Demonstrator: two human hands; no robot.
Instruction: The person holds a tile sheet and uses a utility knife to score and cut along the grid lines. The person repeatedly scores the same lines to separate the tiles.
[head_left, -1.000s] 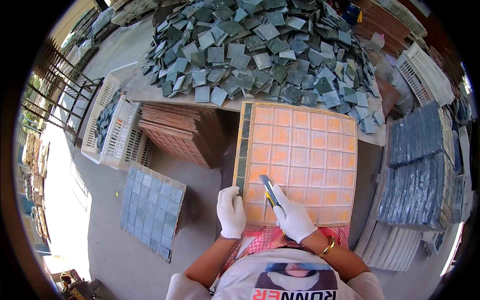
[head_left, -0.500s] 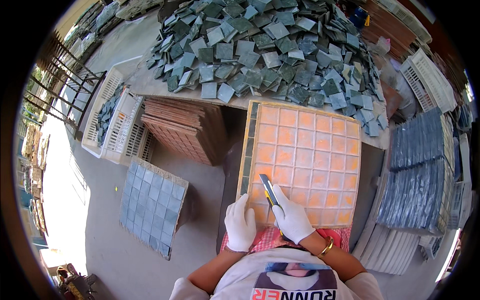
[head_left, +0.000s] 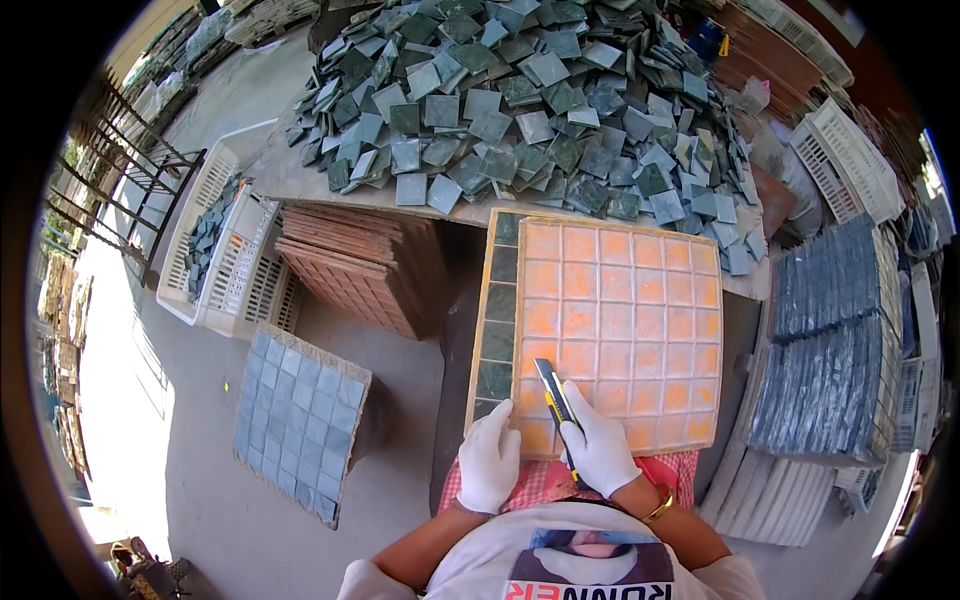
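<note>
A flat orange panel (head_left: 620,320), divided into squares by pale raised lines, lies before me on a yellowish frame. Along its left side a strip of dark green tiles (head_left: 497,341) shows. My left hand (head_left: 490,462), in a white glove, rests at the frame's lower left corner. Its forefinger and thumb are apart, fingertips touching near the panel's left edge. In my gloved right hand (head_left: 600,450) is a black and yellow utility knife (head_left: 557,402), held over the panel's lower left part with its blade pointing away from me.
Loose green-grey tiles (head_left: 520,110) are heaped on the table beyond the panel. Left stand a white crate (head_left: 225,280), stacked reddish gridded panels (head_left: 350,275) and a stack topped by a blue-grey tile sheet (head_left: 300,410). At right are stacked dark tile sheets (head_left: 825,340).
The orange panel has shifted slightly right against the frame, so more of the green tile strip shows. Both hands have moved a little right and toward me, the knife with the right one.
</note>
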